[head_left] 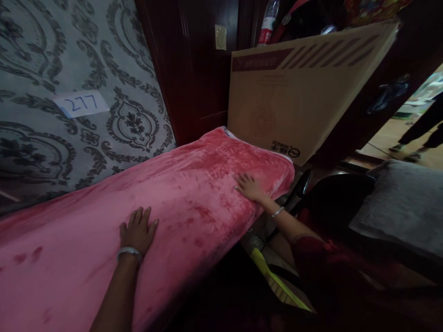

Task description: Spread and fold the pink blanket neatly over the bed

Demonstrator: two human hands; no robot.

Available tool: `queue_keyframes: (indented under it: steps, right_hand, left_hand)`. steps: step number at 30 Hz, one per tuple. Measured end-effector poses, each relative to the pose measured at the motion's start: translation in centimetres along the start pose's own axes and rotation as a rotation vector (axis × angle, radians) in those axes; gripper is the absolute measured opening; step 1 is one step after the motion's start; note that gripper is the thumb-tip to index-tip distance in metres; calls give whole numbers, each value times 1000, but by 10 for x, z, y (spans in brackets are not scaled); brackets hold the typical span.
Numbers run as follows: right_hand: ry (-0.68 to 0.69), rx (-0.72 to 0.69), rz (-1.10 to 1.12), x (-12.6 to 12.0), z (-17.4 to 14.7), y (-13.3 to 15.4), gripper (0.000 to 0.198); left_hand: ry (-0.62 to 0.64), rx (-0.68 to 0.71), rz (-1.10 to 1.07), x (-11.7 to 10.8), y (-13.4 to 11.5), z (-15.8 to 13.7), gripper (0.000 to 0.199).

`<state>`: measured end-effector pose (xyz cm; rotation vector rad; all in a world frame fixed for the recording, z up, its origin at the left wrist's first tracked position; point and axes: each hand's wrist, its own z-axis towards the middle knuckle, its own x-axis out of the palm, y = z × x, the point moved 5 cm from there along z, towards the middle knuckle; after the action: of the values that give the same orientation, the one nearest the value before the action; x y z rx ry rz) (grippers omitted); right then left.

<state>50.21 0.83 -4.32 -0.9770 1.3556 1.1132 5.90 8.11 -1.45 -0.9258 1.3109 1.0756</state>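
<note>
A pink plush blanket (180, 198) covers a long, raised surface running from the lower left to the middle. My left hand (137, 229) lies flat on it with fingers spread, a pale bangle round the wrist. Farther along, toward the blanket's far end, my right hand (249, 187) rests palm down, also with its fingers apart. A thin silver bracelet (278, 212) circles that wrist. Neither hand holds anything. Darker streaks and patches mark the pile around the right hand, while the pile near the left looks smoother. What lies under the blanket is hidden.
Behind the far end leans a large cardboard box (294, 92), with a plastic bottle (268, 23) behind its top edge. Patterned wallpaper (134, 124) borders the left. A grey furry cushion (401, 203) sits at right. Below is a yellow-green shoe edge (277, 283). Another person's legs (422, 122) show beyond the doorway.
</note>
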Motion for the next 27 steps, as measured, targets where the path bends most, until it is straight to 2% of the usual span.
queue_keyframes:
  steps: [6, 8, 10, 12, 13, 16, 18, 21, 22, 24, 27]
  right_hand:
    - [24, -491, 134, 9, -60, 142, 67]
    - [31, -645, 179, 12, -77, 170, 67]
    - [59, -742, 184, 14, -79, 175, 65]
    - [77, -690, 141, 14, -61, 151, 62]
    - [69, -596, 106, 11, -47, 130, 62]
    - [-11, -186, 26, -3, -4, 41, 62]
    - [-54, 56, 3, -13, 13, -16, 62]
    - [-66, 316, 15, -21, 24, -71, 65]
    - [-58, 358, 20, -22, 26, -78, 65]
    - [-32, 373, 22, -22, 35, -75, 66]
    - [-3, 269, 23, -19, 55, -33, 64]
  left_hand:
    - [-6, -6, -2, 2, 2, 0, 62]
    - [-9, -10, -3, 2, 2, 0, 61]
    - [-6, -9, -8, 2, 2, 0, 61]
    - [1, -5, -14, 2, 1, 0, 62]
    - [3, -4, -16, 2, 1, 0, 62]
    - [-3, -7, -20, 2, 2, -1, 61]
    - [-19, -4, -31, 3, 3, 0, 60]
    - [-44, 9, -52, 6, 5, 0, 60]
    - [-50, 11, -53, 6, 5, 0, 60]
    - [-54, 10, -45, 7, 6, 0, 59]
    - [-37, 4, -29, 5, 4, 0, 60]
